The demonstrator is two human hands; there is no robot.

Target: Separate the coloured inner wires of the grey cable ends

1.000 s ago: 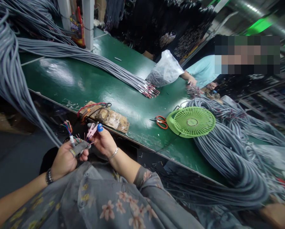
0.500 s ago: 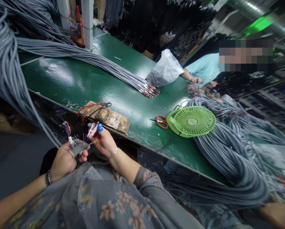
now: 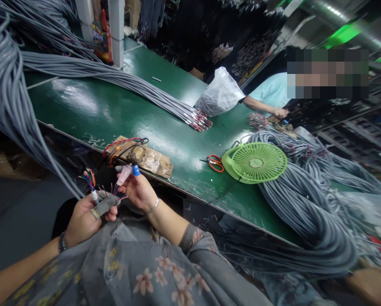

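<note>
My left hand [image 3: 83,219] is closed round the stripped end of a grey cable [image 3: 105,203], just below the table's near edge. Thin coloured wires [image 3: 88,176] fan out of the cable end above my fingers. My right hand [image 3: 138,190] is closed on a small pink tool [image 3: 124,173], its tip at the loose wires. A blue cap [image 3: 135,170] covers one fingertip of that hand. Both forearms reach up from a grey flowered garment on my lap.
A green table [image 3: 91,110] carries a row of grey cables [image 3: 120,83], a brown taped block [image 3: 144,156], orange scissors [image 3: 215,162], a green fan [image 3: 256,161] and a plastic bag [image 3: 220,93]. Cable coils [image 3: 308,204] pile at right. Another person's hand [image 3: 279,112] works at the far side.
My hands have shifted slightly downward and the pink tool has tilted at the wires. The other person's arm has reached further along the table's far side.
</note>
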